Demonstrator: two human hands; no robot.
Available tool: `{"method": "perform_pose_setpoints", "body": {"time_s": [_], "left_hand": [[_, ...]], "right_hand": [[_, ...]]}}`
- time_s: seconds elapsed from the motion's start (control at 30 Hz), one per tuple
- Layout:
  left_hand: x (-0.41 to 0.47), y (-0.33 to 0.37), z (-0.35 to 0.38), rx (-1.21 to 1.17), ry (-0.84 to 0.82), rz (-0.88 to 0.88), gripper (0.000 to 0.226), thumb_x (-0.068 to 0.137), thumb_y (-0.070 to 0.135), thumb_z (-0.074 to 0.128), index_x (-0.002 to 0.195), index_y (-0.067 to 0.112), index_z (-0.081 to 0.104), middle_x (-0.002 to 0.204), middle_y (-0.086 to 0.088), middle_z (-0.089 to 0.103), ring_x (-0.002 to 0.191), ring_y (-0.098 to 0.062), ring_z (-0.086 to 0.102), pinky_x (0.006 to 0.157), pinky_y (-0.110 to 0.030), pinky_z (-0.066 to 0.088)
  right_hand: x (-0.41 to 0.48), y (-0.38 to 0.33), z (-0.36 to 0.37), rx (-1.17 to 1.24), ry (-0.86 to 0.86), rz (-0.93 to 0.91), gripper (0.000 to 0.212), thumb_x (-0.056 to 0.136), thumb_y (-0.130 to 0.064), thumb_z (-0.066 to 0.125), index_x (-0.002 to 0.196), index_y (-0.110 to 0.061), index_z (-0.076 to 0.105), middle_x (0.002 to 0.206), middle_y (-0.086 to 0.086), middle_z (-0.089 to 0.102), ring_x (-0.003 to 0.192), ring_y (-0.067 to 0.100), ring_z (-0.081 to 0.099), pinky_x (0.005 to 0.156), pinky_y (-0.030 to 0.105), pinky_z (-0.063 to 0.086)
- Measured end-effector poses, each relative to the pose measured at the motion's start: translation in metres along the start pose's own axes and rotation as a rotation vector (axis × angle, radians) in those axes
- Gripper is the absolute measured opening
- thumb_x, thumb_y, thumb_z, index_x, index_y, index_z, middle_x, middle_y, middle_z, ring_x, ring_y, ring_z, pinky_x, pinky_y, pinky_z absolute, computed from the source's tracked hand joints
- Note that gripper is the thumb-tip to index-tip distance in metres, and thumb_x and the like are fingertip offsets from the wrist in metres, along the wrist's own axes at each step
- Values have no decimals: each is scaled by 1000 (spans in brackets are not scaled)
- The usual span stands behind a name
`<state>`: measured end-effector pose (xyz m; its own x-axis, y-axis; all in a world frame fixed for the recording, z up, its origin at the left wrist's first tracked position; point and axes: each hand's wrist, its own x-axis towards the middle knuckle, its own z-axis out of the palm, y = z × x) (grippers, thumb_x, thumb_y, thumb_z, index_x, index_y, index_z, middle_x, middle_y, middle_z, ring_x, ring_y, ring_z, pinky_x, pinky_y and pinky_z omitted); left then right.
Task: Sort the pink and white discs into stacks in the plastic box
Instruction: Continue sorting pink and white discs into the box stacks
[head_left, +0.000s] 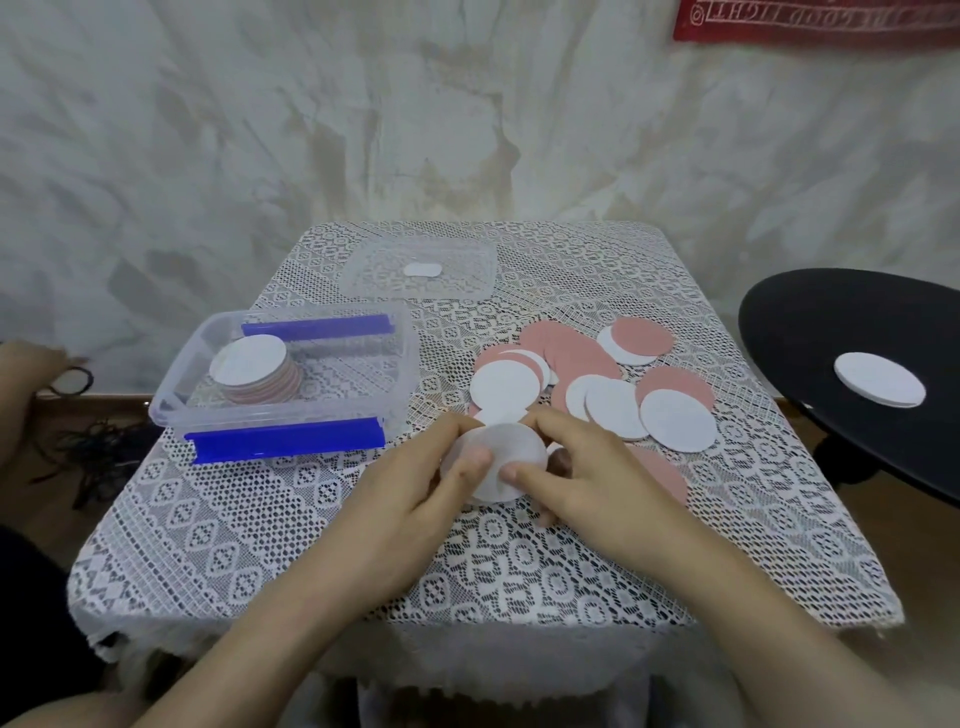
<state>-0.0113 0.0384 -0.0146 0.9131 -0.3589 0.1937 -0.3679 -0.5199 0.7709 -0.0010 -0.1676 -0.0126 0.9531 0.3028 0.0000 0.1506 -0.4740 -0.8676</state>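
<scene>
White lace tablecloth (260, 545), black round stool (810, 322), red banner (831, 21), black cords (98, 447)

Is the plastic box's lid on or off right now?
Off. The plastic box is open-topped; its clear lid lies flat on the tablecloth behind it.

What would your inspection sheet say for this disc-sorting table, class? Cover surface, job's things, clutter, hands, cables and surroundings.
Surface: lace tablecloth covers the table.
Job's things: plastic box, uncovered, holds one stack topped white; loose discs, pink and white, overlap to its right.
Clutter: clear lid lies behind the box; stray white disc on the black round table, right.
Hands: left hand and right hand both pinch one held white disc.
Cables: dark cables tangled on the floor, left.
Surroundings: mottled wall; red banner top right.
</scene>
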Motion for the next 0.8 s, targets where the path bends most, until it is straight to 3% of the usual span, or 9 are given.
{"method": "perform_pose_setpoints", "body": {"time_s": [0.07, 0.17, 0.3, 0.47, 0.67, 0.8], "left_hand": [[-1, -4, -1, 60, 7, 9, 27, 97, 60, 44, 111, 41, 55, 82, 16, 64, 71, -5, 58, 59, -28, 42], [-4, -10, -1, 150, 44, 15, 19, 96, 52, 47, 111, 41, 53, 85, 16, 64, 77, -4, 59, 62, -30, 43], [-7, -13, -3, 199, 49, 8, 11, 101, 41, 51, 112, 41, 51, 83, 17, 63, 76, -1, 57, 63, -30, 45], [-9, -12, -6, 208, 41, 22, 12, 101, 43, 47, 112, 40, 51, 84, 14, 64, 75, -4, 58, 68, -37, 50], [-10, -6, -10, 191, 125, 79, 13, 99, 42, 44, 107, 38, 53, 77, 8, 61, 72, -12, 57, 61, -31, 44], [-10, -10, -6, 274, 25, 60, 11, 102, 42, 44, 91, 41, 42, 74, 11, 54, 71, -9, 53, 58, -31, 40]], "right_hand": [[-1, 0, 2, -38, 14, -21, 8, 93, -37, 64, 97, -32, 58, 83, 1, 69, 68, 21, 69, 69, 56, 57], [-4, -1, 5, -176, 36, -84, 12, 92, -43, 64, 92, -34, 56, 76, -11, 64, 66, 8, 59, 66, 42, 52], [-7, -8, 6, -459, 66, -167, 17, 97, -51, 53, 84, -43, 47, 76, -14, 51, 72, 3, 49, 64, 29, 40], [-7, -6, 8, -397, 74, -161, 16, 99, -50, 51, 103, -35, 58, 66, -13, 62, 66, 7, 57, 65, 36, 48], [-8, -10, 10, -336, 171, -250, 12, 100, -42, 54, 100, -32, 61, 67, -12, 62, 68, 10, 56, 63, 24, 41], [-8, -6, 12, -496, 41, -190, 17, 104, -43, 45, 98, -29, 52, 71, -8, 59, 69, 13, 55, 66, 37, 44]]}}
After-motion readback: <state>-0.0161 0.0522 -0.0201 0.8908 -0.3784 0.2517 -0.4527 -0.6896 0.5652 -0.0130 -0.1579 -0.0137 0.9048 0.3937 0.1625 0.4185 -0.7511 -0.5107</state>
